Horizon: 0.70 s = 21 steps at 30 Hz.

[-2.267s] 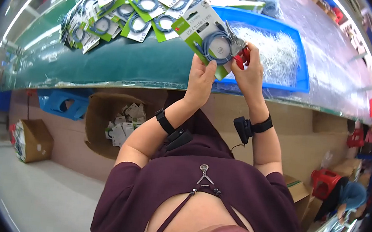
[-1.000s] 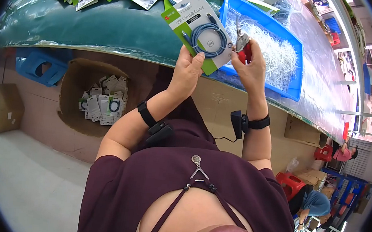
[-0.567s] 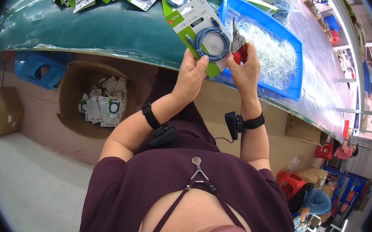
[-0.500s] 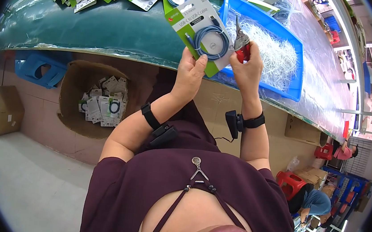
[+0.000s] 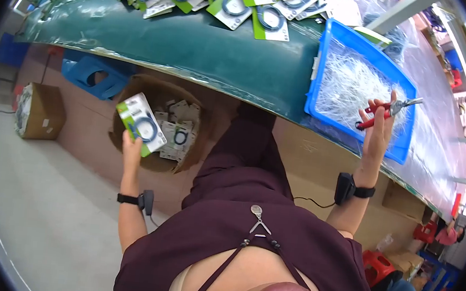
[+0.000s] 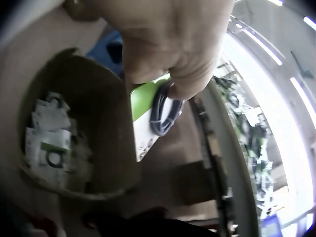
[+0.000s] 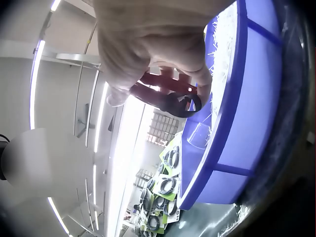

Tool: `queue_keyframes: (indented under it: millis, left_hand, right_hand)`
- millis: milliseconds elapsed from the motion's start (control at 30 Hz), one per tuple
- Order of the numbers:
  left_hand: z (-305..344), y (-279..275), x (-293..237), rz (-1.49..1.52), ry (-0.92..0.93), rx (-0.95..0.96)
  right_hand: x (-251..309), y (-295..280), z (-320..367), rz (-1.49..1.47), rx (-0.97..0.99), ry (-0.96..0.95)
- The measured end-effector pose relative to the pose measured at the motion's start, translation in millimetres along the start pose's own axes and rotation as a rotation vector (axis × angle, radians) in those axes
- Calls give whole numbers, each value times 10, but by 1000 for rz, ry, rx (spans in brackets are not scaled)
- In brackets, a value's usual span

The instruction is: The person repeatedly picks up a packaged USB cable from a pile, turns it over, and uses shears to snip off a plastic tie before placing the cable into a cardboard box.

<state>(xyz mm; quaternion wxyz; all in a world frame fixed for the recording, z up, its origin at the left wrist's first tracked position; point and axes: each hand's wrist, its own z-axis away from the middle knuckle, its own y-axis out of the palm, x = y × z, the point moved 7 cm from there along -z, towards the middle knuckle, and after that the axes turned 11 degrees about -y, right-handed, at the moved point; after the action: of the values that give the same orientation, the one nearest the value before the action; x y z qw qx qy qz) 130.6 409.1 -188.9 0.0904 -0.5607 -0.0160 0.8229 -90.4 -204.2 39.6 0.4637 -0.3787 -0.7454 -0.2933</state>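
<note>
A carded blue cable (image 5: 144,125) is pinched at its green lower edge by my left hand (image 5: 131,150), beside and over the open cardboard box (image 5: 115,142). In the left wrist view the card (image 6: 143,121) hangs from the fingers of my left hand (image 6: 170,49), next to the box wall (image 6: 116,138). My right hand (image 5: 377,134) holds red-handled cutters (image 5: 379,116) above the blue tray (image 5: 312,91) of clear plastic scraps; the metal blades point right. In the right wrist view the red handles (image 7: 168,85) lie across the fingers of my right hand (image 7: 153,44).
Many carded cables (image 5: 232,5) lie along the back of the green table (image 5: 197,47). More cards (image 5: 180,135) are inside the box. A blue stool (image 5: 95,76) and another carton (image 5: 48,116) stand at the left. A metal post (image 5: 402,15) rises behind the tray.
My left hand has carried the carded cable left and down from the table edge to the box. My right hand has parted from the card and moved right with the cutters.
</note>
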Motion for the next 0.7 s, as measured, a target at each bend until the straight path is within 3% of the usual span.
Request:
queue_keyframes:
  millis: [67, 100, 167, 233, 300, 367, 400, 500, 533, 600, 700]
  left_hand:
    - [-126, -160, 190, -906, 2, -354]
    - [-154, -79, -32, -913, 19, -369]
    - [-3, 427, -993, -528, 462, -341]
    - [-54, 910, -1635, -240, 531, -143]
    - [-187, 1435, -2191, -498, 720, -87]
    - [-464, 1988, -2583, -480, 991, -20]
    - [-624, 2255, -2740, -496, 1046, -42]
    - [-1098, 2972, -3056, -726, 1183, -218]
    - [-1205, 3123, -3103, -717, 1191, -214]
    - [-1541, 3392, -3048, -1122, 860, -273]
    - [-1714, 3455, -2968, -1187, 735, -252]
  right_hand:
    - [2, 73, 72, 45, 187, -7]
    - [-6, 88, 100, 72, 272, -19]
    - [-50, -68, 107, 103, 297, -27]
    - [-76, -153, 108, 196, 383, -39]
    - [-74, -190, 179, 117, 336, 11]
    - [-106, -265, 285, -14, 240, 134]
    - [-56, -263, 319, -19, 236, 123]
    - [50, -303, 469, -400, 31, 305]
    - [77, -386, 490, -397, 26, 295]
    - [69, -511, 584, -538, 107, 397]
    - [77, -648, 698, -612, 111, 447]
